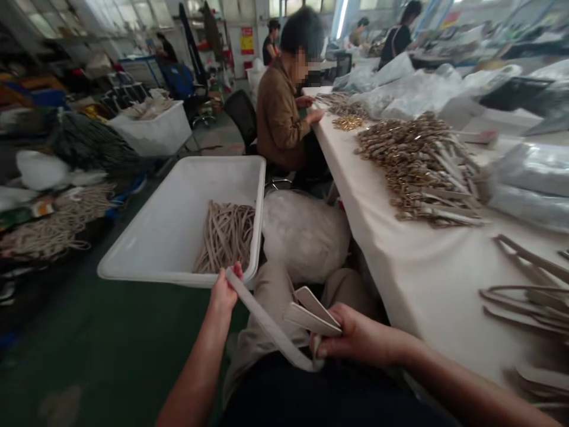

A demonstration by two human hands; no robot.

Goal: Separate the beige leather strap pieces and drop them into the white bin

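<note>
A light grey-beige strap (267, 323) runs across my lap. Its upper end is pinched in my left hand (226, 289), beside the near rim of a white plastic bin (146, 237). Closed around the strap's folded part, my right hand (351, 335) holds two flat, stiff-looking ends that point up and left. Similar straps (226, 234) lie heaped inside the bin at its right side.
A white-covered table (400, 267) stands at my right, bearing a pile of straps with metal pieces (422, 166) and loose straps (528, 296). A stuffed white bag (304, 231) sits before my knees. Another person (282, 112) works at the table's far side.
</note>
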